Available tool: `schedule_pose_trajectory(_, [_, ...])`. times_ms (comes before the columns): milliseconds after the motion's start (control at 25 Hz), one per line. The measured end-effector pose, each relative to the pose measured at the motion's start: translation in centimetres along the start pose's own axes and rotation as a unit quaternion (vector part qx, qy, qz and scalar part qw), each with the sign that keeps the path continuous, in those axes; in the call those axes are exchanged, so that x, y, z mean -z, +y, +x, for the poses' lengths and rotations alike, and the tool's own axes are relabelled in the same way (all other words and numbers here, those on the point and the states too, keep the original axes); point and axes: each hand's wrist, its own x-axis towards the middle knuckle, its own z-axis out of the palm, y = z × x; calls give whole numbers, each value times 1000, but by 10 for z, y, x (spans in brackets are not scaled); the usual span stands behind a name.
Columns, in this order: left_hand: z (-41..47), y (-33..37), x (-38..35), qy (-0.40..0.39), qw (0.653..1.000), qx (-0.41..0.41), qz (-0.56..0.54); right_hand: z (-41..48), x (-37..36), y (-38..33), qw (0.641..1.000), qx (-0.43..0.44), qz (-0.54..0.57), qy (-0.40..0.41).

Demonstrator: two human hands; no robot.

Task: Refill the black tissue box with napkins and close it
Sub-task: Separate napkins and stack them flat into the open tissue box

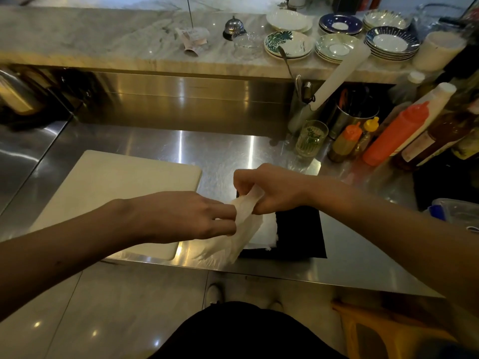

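Note:
The black tissue box (298, 231) lies on the steel counter near its front edge, with a white stack of napkins (264, 234) showing in its left part. Above the box's left end, a thin, translucent white wrapper (238, 234) hangs down over the counter's front edge. My left hand (197, 216) pinches this wrapper from the left. My right hand (264, 187) grips its upper end from the right, fingers curled round it. Both hands hide the box's far left corner.
A cream cutting board (108, 193) lies left of the box. Squeeze bottles (394, 136), a glass (311, 138) and a utensil holder (352, 117) crowd the right back. Stacked plates (337, 47) and a bell (233, 27) sit on the marble shelf. A plastic container (456, 211) stands at far right.

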Motion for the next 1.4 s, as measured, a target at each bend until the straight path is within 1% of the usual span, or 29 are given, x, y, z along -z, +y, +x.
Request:
schedule_pose_trajectory(240, [-3,-1,-5,30,1000,5,-2,-11,-7,12,998,-63,17,1])
schedule_pose_trajectory(360, [-4,-2,-5,44,999,3,-2,-18,-11,16,991,-99,90,22])
schedule_pose_trajectory(560, [-4,-4,-9,52,999,0,-4,-32,-14,14,964,-125,222,75])
schedule_pose_trajectory(640, [-3,-7,-14,68,997,20,-29,-39,-15,15,956,-124,243,104])
schedule_pose_trajectory(720, [-5,-9,-18,115,986,77,-95,-44,-14,16,951,-122,245,146])
schedule_pose_trajectory(760, [-7,-11,-21,144,972,117,-147,-46,-13,16,945,-121,260,161])
schedule_pose_trajectory(840, [-9,-11,-28,198,931,191,-241,-50,-12,14,927,-112,313,174])
schedule_pose_trajectory(920, [-6,-10,-36,254,884,256,-298,-54,-12,13,913,-110,347,183])
schedule_pose_trajectory(960, [-4,-9,-41,285,851,287,-335,-55,-12,14,906,-116,361,190])
schedule_pose_trajectory(1000, [0,-7,-46,313,810,320,-380,-56,-12,16,898,-123,371,200])
schedule_pose_trajectory(1080, [7,-4,-56,342,713,379,-479,-55,-15,20,886,-141,379,227])
schedule_pose_trajectory(1160, [15,-3,-66,335,635,423,-553,-52,-19,24,874,-165,383,250])
schedule_pose_trajectory(1240, [21,-6,-77,307,571,450,-615,-51,-24,26,864,-173,395,260])
schedule_pose_trajectory(1280, [24,-8,-81,288,552,461,-632,-50,-27,27,860,-176,403,259])
schedule_pose_trajectory(1320, [28,-9,-84,269,554,468,-634,-50,-30,28,857,-178,410,257])
schedule_pose_trajectory(1360, [31,-10,-88,250,571,473,-622,-49,-33,29,853,-181,417,257])
schedule_pose_trajectory(1400, [34,-10,-88,233,596,476,-603,-49,-35,29,850,-184,420,259])
